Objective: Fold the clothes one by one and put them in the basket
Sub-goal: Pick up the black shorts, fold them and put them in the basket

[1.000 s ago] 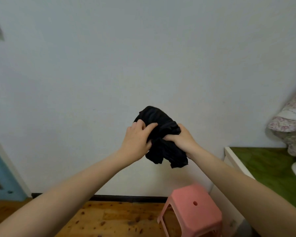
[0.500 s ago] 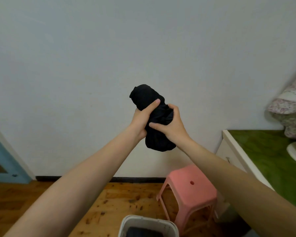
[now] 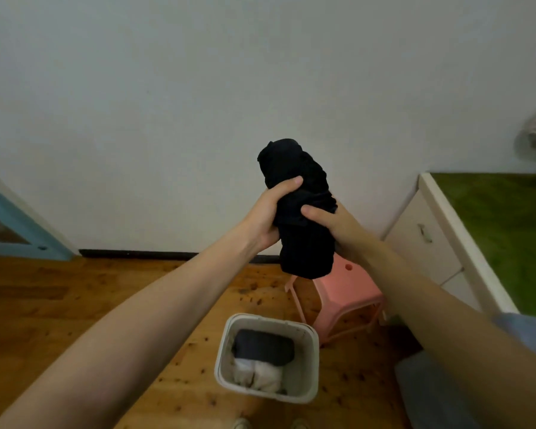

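A black garment (image 3: 300,212), rolled into a tight upright bundle, is held in the air in front of the wall. My left hand (image 3: 268,212) grips its left side with the thumb across the front. My right hand (image 3: 338,224) clasps its right side, thumb pressed on the front. Below, on the wooden floor, stands a white basket (image 3: 311,363) that holds a folded dark garment (image 3: 262,346) and a rolled white one (image 3: 259,374).
A pink plastic stool (image 3: 348,294) stands just behind the basket. To the right is a white cabinet (image 3: 424,239) with a green top (image 3: 502,227). A blue door frame (image 3: 19,218) is at the left. A grey-blue object (image 3: 427,391) lies at the lower right.
The view has tilted down, so the basket on the floor now shows in full. The black garment has gone from a loose bunch to a tight upright roll held by both hands.
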